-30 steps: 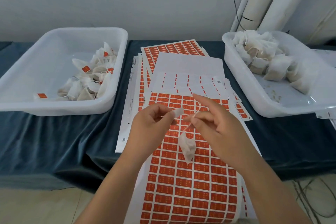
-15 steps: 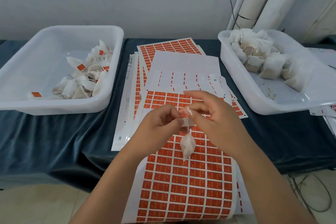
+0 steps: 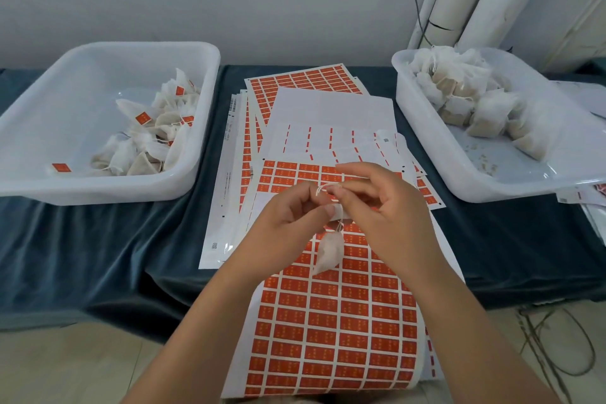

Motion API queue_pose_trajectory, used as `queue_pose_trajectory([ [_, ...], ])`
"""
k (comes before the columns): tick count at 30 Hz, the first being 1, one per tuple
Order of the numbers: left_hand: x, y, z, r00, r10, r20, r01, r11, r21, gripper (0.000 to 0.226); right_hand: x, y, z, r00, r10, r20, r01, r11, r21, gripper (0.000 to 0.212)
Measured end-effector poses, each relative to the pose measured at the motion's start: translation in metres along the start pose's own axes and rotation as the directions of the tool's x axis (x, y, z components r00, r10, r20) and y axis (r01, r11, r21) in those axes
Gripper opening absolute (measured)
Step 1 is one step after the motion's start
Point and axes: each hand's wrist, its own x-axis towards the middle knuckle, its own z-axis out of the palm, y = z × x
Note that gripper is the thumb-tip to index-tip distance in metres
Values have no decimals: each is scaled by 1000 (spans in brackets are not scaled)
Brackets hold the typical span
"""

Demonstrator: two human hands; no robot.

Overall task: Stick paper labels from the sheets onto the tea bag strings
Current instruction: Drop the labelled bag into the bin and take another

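Both hands meet above the front sheet of orange labels (image 3: 334, 331). My left hand (image 3: 288, 223) pinches a small paper label (image 3: 337, 212), white side towards me, between thumb and forefinger. My right hand (image 3: 383, 216) pinches the white string (image 3: 323, 188) against that label, a loop of string sticking up above the fingers. A small white tea bag (image 3: 328, 254) hangs from the string just below the hands. More label sheets (image 3: 305, 82) are fanned out behind, some with their labels peeled off.
A white tub (image 3: 108, 187) on the left holds tea bags with orange labels. A white tub (image 3: 423, 141) on the right holds unlabelled tea bags. Both stand on a dark blue cloth (image 3: 82, 249). Pipes and a cable run up the wall at right; cables lie on the floor.
The hands came together: the right hand brought the string onto the label that the left hand pinches. The tea bag hangs closer under the fingers than a second ago.
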Motion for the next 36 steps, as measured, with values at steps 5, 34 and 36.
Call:
queue_pose_trajectory([
  [5,-9,2,7,999,-37,-7,37,999,-40,22,-6,4,2,996,4,-89,-2,1000,23,25],
  [34,-12,-1,28,945,-285,-157,256,949,-184,15,-13,6,6,981,182,-68,-162,960,230,21],
  [36,-12,-2,27,951,-256,-176,230,961,-156,13,-13,7,6,979,200,-48,-183,952,245,19],
])
